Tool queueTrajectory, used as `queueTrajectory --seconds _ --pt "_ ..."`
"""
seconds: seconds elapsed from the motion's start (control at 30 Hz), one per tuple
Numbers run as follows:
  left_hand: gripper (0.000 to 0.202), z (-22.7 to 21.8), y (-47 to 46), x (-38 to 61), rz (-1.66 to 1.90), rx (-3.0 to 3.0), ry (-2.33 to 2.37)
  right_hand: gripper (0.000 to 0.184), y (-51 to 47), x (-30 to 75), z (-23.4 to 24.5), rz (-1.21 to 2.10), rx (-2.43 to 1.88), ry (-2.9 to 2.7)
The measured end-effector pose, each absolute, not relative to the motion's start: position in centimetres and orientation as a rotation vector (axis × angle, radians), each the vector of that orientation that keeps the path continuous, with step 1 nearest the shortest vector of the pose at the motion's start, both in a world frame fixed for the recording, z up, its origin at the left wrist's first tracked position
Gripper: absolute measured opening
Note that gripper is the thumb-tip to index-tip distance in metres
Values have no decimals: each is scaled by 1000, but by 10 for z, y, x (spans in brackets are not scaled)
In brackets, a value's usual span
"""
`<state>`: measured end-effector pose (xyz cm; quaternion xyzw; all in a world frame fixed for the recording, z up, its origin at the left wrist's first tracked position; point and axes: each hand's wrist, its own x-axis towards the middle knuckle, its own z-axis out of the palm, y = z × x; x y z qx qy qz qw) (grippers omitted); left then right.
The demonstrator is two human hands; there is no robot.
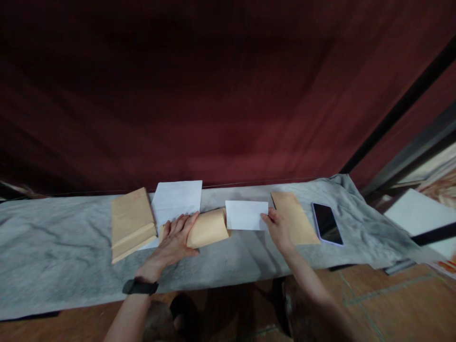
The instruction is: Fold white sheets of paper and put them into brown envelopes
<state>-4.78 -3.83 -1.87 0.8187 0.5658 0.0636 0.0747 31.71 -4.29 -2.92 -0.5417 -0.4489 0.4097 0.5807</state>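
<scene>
My left hand [178,237] lies with its fingers spread over a brown paper envelope [208,229], pressing on its left part. The envelope's open mouth bulges toward the right. Pinched between the thumb and fingers of my right hand [277,228] is a folded white sheet of paper [246,215], held by its right edge. The sheet's left edge is right at the envelope's mouth; I cannot tell whether it is inside. Behind my left hand are white papers [178,197], partly covered by that hand and envelope.
A larger brown envelope [131,218] lies at the left, its flap toward me. Another brown envelope [295,221] is right of my right hand, beside a phone [327,223]. All rest on a grey cloth [64,247] along a dark red wall [228,104].
</scene>
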Motion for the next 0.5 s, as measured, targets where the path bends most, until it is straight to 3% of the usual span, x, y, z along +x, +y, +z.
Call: queueTrajectory --seconds 0.33,0.5 --pt "112 -16 -38 -45 181 2487 1724 21 -41 336 -41 1046 -1416 -1255" --pt "110 -9 -40 -36 203 2490 1679 25 -42 333 -43 1102 -1408 -1286"
